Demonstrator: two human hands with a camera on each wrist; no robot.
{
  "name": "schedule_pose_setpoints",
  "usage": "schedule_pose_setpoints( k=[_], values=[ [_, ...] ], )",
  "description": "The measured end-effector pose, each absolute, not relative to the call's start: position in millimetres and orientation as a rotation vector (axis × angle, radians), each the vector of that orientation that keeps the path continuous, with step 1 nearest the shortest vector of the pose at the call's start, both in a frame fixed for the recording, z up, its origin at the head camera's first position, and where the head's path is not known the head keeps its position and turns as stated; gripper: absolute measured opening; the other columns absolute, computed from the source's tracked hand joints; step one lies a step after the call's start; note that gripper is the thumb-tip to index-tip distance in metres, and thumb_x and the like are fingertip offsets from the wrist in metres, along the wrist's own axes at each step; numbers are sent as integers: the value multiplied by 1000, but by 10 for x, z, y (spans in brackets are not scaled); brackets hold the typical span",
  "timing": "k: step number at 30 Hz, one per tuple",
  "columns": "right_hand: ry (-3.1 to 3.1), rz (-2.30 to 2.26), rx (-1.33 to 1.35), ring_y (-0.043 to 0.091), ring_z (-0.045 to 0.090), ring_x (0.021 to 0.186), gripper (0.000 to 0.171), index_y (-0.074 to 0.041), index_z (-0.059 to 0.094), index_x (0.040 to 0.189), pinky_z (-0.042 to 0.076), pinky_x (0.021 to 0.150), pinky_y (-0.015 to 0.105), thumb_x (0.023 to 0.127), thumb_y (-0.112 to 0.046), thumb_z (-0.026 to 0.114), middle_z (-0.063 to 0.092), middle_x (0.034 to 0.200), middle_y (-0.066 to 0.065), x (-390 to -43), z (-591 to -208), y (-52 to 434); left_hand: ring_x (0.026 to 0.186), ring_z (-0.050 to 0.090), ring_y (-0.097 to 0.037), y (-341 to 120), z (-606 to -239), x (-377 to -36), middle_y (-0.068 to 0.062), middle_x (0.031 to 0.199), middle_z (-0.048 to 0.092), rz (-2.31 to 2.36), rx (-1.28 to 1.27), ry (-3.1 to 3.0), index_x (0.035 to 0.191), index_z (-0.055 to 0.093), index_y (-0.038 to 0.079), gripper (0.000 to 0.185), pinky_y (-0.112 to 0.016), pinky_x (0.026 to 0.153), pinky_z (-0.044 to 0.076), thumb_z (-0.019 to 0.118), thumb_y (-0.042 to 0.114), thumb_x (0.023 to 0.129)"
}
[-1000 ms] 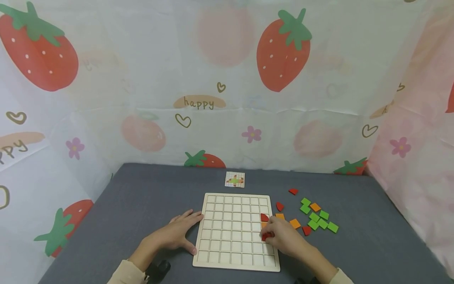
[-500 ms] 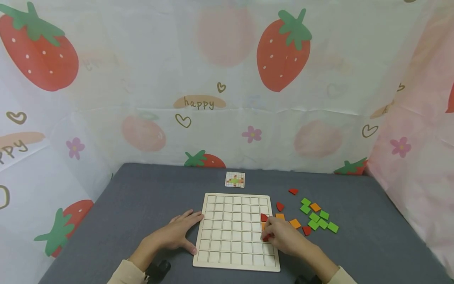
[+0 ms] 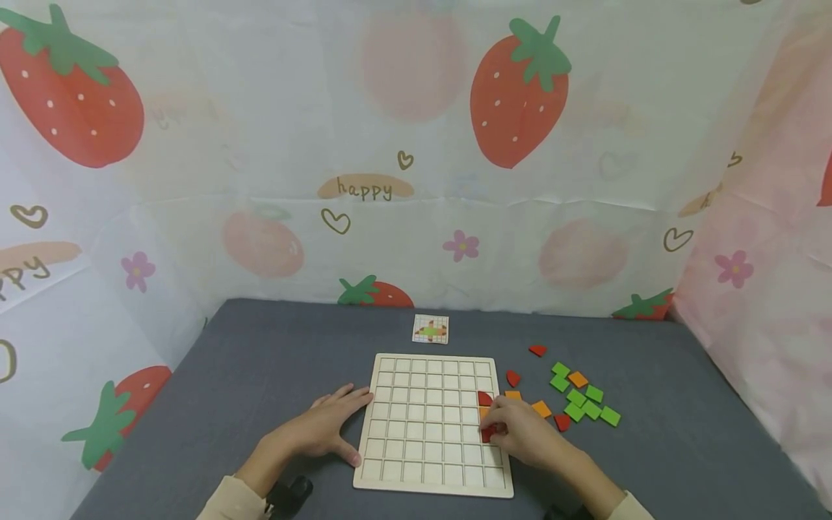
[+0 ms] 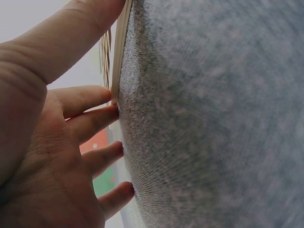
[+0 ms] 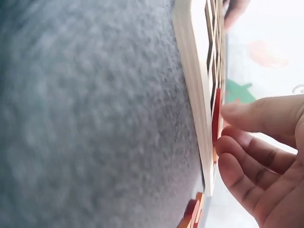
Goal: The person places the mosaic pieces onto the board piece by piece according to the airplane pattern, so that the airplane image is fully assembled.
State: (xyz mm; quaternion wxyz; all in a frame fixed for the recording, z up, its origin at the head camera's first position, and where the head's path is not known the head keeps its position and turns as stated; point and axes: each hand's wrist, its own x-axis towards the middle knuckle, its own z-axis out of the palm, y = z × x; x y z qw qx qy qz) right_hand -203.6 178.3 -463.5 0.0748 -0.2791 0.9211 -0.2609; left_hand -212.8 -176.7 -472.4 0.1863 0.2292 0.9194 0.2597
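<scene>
Red-coloured, seems a light, stiff tile, best held by edges, pinched by right hand at board's three o'clock, with left hand spread.

Over the middle of the grid board I see a low, open lane between the two hands, and bare grey table lies beyond the left hand. That hand obstructs the board's left edge; the right hand, over a red piece, obstructs its right, with loose green tiles farther right.
</scene>
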Motion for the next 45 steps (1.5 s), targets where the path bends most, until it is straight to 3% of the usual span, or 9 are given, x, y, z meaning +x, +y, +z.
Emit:
schedule_pose_setpoints(
  k=[10, 17, 29, 45],
  values=[
    [2822, -889, -725, -1, 45, 64, 10, -17, 70, 89, 40, 53, 18, 80, -15, 66, 52, 78, -8, -2062, -4621, 1948, 140, 13, -34, -1752, -4712, -2131, -8, 148, 29, 735, 633, 2583, 142, 29, 13, 103, -60, 106, 13, 75, 48, 57],
    [2896, -854, -622, 2, 49, 72, 17, -14, 69, 93, 43, 60, 18, 76, -16, 70, 58, 88, -5, -2106, -4574, 2036, 140, 13, -34, -1752, -4716, -2144, -8, 148, 29, 724, 635, 2582, 142, 29, 14, 103, -60, 106, 13, 75, 49, 57],
    [2928, -824, -458, 16, 56, 91, 27, -12, 67, 104, 49, 76, 33, 77, -15, 70, 60, 99, -1, -2211, -4567, 2239, 140, 12, -34, -1751, -4701, -2140, -8, 148, 28, 729, 639, 2572, 143, 29, 13, 103, -60, 106, 13, 74, 49, 58],
    [2876, -696, -547, 17, 57, 92, 27, -13, 67, 101, 48, 76, 33, 74, -10, 71, 60, 99, -2, -2323, -4581, 2488, 140, 13, -34, -1757, -4720, -2133, -7, 148, 28, 733, 640, 2582, 143, 28, 14, 103, -59, 106, 13, 75, 47, 57]
  ],
)
